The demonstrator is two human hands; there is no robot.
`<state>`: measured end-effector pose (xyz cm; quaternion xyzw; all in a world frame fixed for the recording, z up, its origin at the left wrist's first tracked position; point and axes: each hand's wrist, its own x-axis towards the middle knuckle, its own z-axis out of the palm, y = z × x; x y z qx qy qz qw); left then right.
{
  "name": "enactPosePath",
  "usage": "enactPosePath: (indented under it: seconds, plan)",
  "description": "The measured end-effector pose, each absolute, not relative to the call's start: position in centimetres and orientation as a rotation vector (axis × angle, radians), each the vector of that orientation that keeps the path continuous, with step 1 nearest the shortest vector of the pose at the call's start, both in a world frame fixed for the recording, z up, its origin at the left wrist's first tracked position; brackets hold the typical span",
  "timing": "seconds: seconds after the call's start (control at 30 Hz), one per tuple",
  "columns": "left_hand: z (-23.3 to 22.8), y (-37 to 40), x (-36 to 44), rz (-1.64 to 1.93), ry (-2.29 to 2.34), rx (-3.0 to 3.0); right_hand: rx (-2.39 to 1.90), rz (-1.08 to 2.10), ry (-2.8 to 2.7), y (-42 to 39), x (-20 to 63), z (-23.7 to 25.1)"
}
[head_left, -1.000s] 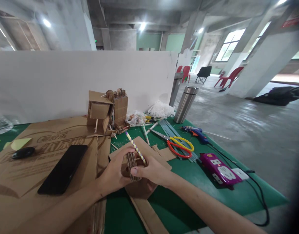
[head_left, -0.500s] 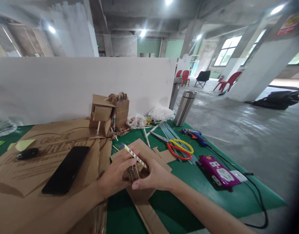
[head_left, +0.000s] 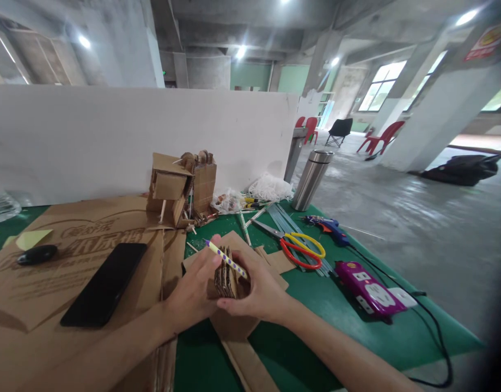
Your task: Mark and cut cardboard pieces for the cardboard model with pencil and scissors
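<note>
Both hands are wrapped around a little cardboard stack right over the cardboard scraps on the green mat: left hand is pinching one face, right hand is closed on the other side with a striped pencil tucked in its fingers too. That stack looks light and stiff across the flat faces but crushable on the corrugated edges, so I'd say grip it by the faces, not the edges. Further back there's a phone on the left, scissors and a purple power strip on the right, then the cardboard model and a steel flask.
</note>
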<state>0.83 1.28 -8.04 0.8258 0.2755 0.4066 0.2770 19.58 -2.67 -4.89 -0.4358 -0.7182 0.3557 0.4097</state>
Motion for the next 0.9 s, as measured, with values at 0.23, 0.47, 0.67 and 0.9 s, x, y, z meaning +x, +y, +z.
enactPosePath:
  seconds: [0.23, 0.47, 0.67, 0.9]
  plan:
    - [-6.4, 0.7, 1.2, 0.913, 0.879, 2.13, -1.393, 0.446, -1.876, -1.6, 20.8, -5.9]
    - [-6.0, 0.7, 1.4, 0.895, 0.912, 2.026, -1.527, 0.384, -1.983, -2.0, 20.2, -5.7]
    - [-6.1, 1.0, 1.6, 0.939, 0.962, 1.866, -1.454, 0.53, -1.941, -2.0, 20.5, -5.4]
    - [-5.6, 2.2, 1.1, 0.902, 0.91, 1.691, -1.3, 1.026, -1.648, -1.1, 21.8, -5.1]
